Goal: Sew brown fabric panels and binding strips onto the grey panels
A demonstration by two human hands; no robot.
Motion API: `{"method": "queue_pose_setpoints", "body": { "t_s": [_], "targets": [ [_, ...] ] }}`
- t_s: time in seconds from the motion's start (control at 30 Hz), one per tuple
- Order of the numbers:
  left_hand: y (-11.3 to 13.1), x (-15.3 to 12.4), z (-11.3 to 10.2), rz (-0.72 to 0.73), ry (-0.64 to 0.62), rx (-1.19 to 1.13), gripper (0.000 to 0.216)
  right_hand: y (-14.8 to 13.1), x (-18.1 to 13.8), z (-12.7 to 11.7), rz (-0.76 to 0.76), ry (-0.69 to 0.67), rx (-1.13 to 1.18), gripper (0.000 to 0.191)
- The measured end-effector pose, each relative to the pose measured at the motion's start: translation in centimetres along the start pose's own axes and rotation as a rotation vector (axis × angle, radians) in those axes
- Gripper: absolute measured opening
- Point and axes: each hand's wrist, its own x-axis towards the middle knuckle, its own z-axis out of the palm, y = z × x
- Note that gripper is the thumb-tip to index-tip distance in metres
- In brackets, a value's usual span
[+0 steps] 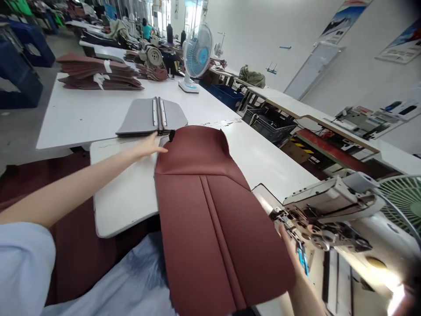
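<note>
Stretching past the maroon panel (210,210), the table (276,160) holds a fan (198,52).

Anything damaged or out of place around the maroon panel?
Yes: just beyond the maroon panel, the white table has a scuffed, chipped-looking strip, where dark marks interrupt the white surface. No tear shows on the panel's visible face.

From here the room looks bright, the far windows (190,14) burnt white. A lamp (396,298) glares below the sewing machine (324,199); the maroon panel (210,210) takes a soft sheen. Rightward, posters (345,19) lean and stretch, corners darken.
</note>
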Motion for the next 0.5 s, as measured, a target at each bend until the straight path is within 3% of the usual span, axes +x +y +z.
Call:
{"method": "queue_pose_setpoints", "body": {
  "t_s": [0.07,0.17,0.27,0.33,0.4,0.5],
  "targets": [
    [-1.8,-0.9,1.8,-0.016,-0.039,-0.076,0.087,0.5,-1.2,-1.2,0.039,-0.051,0.092,0.058],
    [-1.5,-0.6,3.6,0.013,-0.007,-0.145,0.069,0.0,-2.3,-1.6,0.102,-0.163,0.139,0.081],
    [0.8,1.5,1.5,0.060,0.130,-0.177,0.054,-1.9,-2.2,0.5,-0.039,-0.226,0.029,0.084],
    [2.2,2.3,-3.0,0.109,0.247,-0.153,0.051,-3.4,-1.7,3.4,-0.215,-0.286,-0.064,0.070],
    [2.8,1.5,-9.5,0.157,0.383,-0.083,0.054,-4.7,-1.2,7.6,-0.344,-0.422,-0.107,0.056],
    [2.2,-3.1,-19.9,0.204,0.559,0.159,0.061,-6.2,-1.4,15.4,-0.501,-0.656,-0.058,0.053]
  ]
}}
